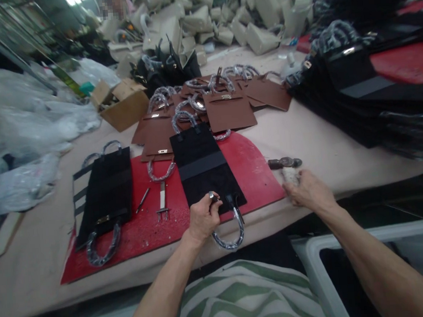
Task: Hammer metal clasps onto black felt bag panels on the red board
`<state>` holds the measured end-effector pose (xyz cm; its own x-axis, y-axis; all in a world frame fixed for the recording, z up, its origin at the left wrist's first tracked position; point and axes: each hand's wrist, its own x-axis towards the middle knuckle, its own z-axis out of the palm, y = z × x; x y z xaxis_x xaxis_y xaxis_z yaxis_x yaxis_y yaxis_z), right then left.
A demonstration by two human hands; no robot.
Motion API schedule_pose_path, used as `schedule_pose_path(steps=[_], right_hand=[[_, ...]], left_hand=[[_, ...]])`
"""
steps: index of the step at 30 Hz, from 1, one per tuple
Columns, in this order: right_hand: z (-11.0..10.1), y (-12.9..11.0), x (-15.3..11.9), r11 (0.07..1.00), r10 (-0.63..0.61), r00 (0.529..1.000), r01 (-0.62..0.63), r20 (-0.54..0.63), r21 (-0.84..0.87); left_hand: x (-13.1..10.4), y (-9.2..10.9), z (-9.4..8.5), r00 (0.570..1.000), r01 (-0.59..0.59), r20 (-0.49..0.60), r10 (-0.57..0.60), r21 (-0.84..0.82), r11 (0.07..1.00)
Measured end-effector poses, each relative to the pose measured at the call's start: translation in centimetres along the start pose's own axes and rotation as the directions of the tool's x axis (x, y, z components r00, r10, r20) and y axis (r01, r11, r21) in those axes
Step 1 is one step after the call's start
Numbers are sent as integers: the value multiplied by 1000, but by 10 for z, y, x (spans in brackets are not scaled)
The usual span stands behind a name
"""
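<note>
A black bag panel [204, 164] with plastic-wrapped loop handles lies on a red mat [251, 165] before me. My left hand [204, 219] is closed over the panel's near end, fingers pinched round a short metal punch [211, 195] whose round top shows; its tip is hidden. Beside that hand, the near handle [230, 246] hangs over the table edge. To the right, my right hand [310, 190] is closed round the pale wrapped grip of a hammer [285, 163], its metal head just beyond my fingers. On the mat's left lie a pronged punch [163, 200] and a thin rod tool [143, 200].
Another black panel [108, 190] with handles lies at left. Brown bag panels [230, 111] are heaped beyond the mat, near a cardboard box [121, 104]. Black panels [359, 90] are stacked at right. Beige bags [263, 19] pile up behind. A white bin [314, 252] stands at lower right.
</note>
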<state>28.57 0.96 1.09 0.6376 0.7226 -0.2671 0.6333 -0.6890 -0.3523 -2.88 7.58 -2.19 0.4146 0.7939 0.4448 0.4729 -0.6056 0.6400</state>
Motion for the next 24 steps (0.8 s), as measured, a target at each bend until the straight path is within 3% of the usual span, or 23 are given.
schedule_pose_path(steps=[2,5,8,11,14,16,18,20,21,23,24], right_hand=[[-7,-4,2,982,60,995,-72,74,177],[-23,-12,0,862,38,980,-130,194,490],[-42,-23,-14,799,-35,973,-109,227,591],[-64,-45,-43,673,-183,957,-44,224,739],[-83,-77,-82,525,-428,899,162,94,836],[-87,-97,-104,566,-558,827,442,-71,696],[-81,-110,-119,567,-705,678,715,-207,409],[-72,-117,-124,508,-839,519,855,-164,111],[-70,-119,-125,474,-877,472,881,-83,3],[-78,-125,-126,437,-896,443,894,38,-103],[-86,-129,-128,444,-893,448,892,30,-89]], left_hand=[[0,-1,1,1000,3,5,-3,-6,1000],[0,-2,3,1000,7,10,-7,-11,1000],[0,-2,5,1000,6,-8,-6,-8,1000],[1,-2,6,1000,-1,-15,0,-12,1000],[1,-1,5,1000,8,-14,-8,-12,1000],[0,-2,6,1000,18,-13,-19,-10,1000],[0,-3,7,1000,15,-14,-15,3,1000],[-1,-4,8,1000,1,-28,0,18,1000],[-1,-4,8,999,-7,-33,8,19,1000],[0,-4,8,999,-19,-40,20,7,1000],[0,-4,8,999,-24,-42,24,1,1000]])
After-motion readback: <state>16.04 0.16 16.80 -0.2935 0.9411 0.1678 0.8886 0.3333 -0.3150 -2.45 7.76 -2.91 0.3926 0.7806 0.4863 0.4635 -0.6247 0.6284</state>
